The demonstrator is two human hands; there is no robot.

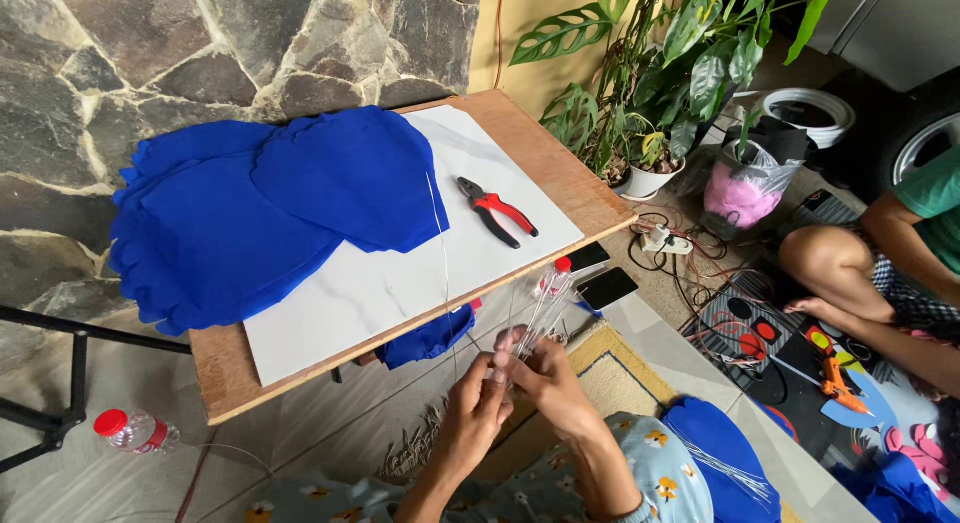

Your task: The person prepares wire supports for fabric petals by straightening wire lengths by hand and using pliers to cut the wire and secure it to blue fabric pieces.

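Left hand (478, 408) and right hand (545, 373) pressed together, pinching a bundle of thin wires (535, 318) just off the near edge of the wooden board (560, 168). Blue fabric petals (250, 203) piled far left; red-handled pliers (497, 211) alone on open white sheet (400, 273). Plastic bottle (135, 430) on floor, well apart, near left.

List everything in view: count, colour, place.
blue fabric pieces: a pile, blue, board's left
white sheet: one, white marbled, on wooden board
pliers: one, red and black, on sheet
thin wires: a bunch, silvery, in both hands
bottle: one, clear, red cap, floor left
phones: two, black, floor by board
potted plant: green, top right
another person: seated right
left hand: pinching wires
right hand: pinching wires
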